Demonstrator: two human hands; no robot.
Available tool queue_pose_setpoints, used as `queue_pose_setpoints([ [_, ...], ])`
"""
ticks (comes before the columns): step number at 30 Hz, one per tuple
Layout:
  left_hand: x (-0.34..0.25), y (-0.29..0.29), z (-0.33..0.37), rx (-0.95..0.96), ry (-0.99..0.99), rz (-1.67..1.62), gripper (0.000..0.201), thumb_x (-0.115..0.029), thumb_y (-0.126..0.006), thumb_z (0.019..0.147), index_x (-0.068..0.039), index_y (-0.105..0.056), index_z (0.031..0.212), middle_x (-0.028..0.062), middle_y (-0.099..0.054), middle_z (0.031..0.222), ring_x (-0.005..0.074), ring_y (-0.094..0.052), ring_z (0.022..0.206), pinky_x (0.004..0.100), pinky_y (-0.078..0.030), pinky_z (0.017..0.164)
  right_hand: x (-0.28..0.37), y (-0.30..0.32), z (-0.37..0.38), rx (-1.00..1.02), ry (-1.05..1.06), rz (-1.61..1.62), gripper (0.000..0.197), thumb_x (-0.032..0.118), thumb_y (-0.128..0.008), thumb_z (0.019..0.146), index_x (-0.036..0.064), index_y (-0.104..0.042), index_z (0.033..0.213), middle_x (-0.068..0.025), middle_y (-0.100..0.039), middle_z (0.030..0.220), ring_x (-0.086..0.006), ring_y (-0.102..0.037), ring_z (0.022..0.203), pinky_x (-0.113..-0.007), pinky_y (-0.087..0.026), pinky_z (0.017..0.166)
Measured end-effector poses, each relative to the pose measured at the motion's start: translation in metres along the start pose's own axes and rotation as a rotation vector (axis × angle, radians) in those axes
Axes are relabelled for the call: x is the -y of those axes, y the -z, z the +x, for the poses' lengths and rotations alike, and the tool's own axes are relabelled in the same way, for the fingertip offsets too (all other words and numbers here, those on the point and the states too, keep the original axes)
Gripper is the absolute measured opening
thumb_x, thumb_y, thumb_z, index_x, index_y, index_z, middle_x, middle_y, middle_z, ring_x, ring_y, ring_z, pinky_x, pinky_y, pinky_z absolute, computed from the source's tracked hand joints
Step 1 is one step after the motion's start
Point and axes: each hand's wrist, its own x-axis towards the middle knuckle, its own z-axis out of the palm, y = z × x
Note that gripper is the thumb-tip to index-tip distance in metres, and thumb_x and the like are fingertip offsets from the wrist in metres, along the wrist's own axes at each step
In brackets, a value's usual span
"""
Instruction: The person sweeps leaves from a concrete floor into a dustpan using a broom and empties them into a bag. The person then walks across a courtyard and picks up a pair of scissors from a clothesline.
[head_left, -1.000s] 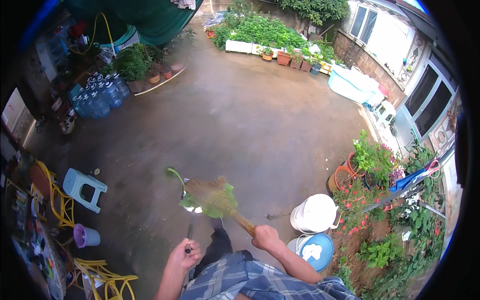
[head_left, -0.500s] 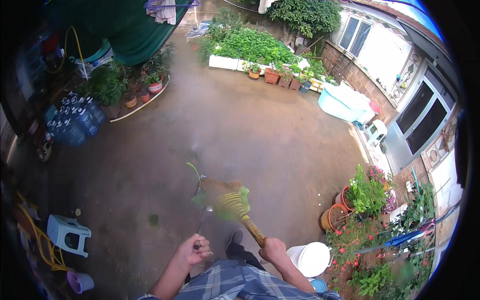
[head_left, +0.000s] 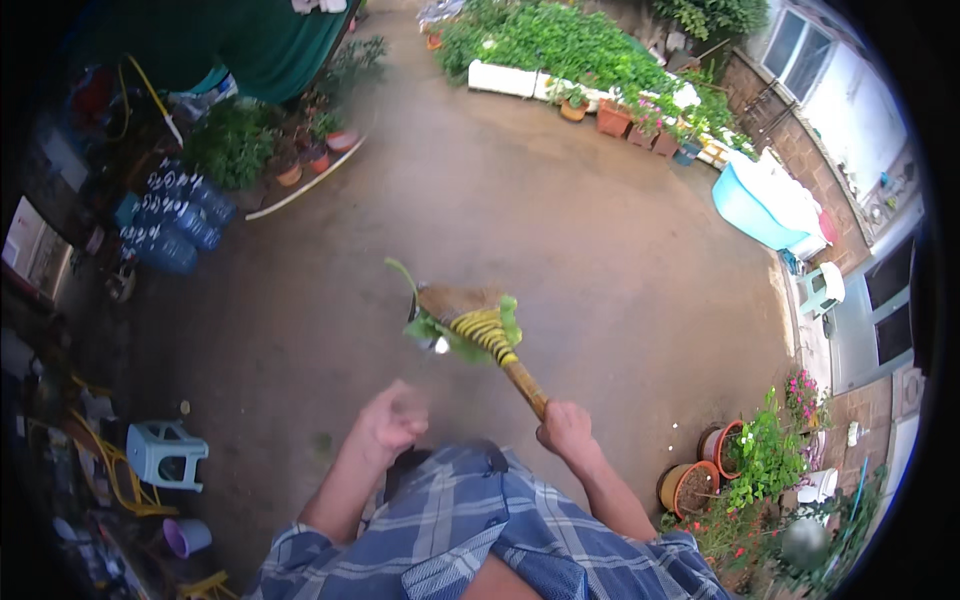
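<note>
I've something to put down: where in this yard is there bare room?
The widest bare ground lies between the broom and the white planters; more separates the broom from the orange pots at right. Lower left is crowded, around the blue stool and purple bucket.

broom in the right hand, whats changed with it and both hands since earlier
The broom, right hand and left hand now sit farther forward, higher in the picture. The dark handle earlier in the left hand no longer shows; that hand is blurred, so letting go is uncertain. The white bucket has left view. The right hand still grips the broom, with the green leaf at its head.
</note>
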Motion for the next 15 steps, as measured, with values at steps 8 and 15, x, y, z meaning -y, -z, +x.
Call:
queue_pose_setpoints([
  [8, -0.17, -0.086, 0.147, -0.087, -0.103, -0.109, 0.012, -0.012, -0.049, 0.088, -0.003, -0.05, 0.08, -0.0004, -0.048, 0.066, 0.0067, -0.032, 0.043, 0.0246, -0.021, 0.041, -0.004, 0.029, 0.274, -0.011, 0.225, -0.133, 0.01, 0.0, -0.059, 0.066, 0.0023, -0.062, 0.076, -0.0193, -0.065, 0.074, -0.0391, -0.065, 0.071, -0.046, -0.054, 0.064],
  [15, -0.327, -0.148, 0.306, -0.027, 0.02, -0.116, 0.013, -0.012, -0.05, 0.089, -0.003, -0.05, 0.08, -0.0003, -0.049, 0.068, 0.0068, -0.033, 0.045, 0.0247, -0.021, 0.041, -0.008, 0.05, 0.476, -0.014, 0.11, -0.131, 0.008, 0.0, -0.057, 0.068, 0.0019, -0.063, 0.073, -0.0196, -0.065, 0.074, -0.0382, -0.065, 0.072, -0.046, -0.054, 0.066],
])
